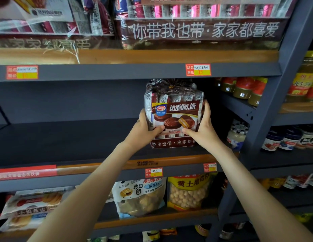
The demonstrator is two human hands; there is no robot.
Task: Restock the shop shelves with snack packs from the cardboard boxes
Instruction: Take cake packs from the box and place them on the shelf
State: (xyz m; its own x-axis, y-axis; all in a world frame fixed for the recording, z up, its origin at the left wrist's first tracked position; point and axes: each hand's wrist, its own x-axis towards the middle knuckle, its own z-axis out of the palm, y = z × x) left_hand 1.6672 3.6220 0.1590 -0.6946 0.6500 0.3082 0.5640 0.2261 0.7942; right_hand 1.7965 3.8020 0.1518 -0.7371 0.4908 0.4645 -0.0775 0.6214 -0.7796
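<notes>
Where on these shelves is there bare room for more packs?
The middle shelf is bare left of the chocolate pie pack that the left hand and right hand grip. Crowded: top shelf bundles, snack bags below, jars right.

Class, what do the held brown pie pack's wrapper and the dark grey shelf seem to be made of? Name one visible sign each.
Brown chocolate-pie pack: probably glossy clear plastic film; it glints and bunches under a gold tie. Dark grey shelf: likely matt painted metal, judging by its thin, straight edges.
</notes>
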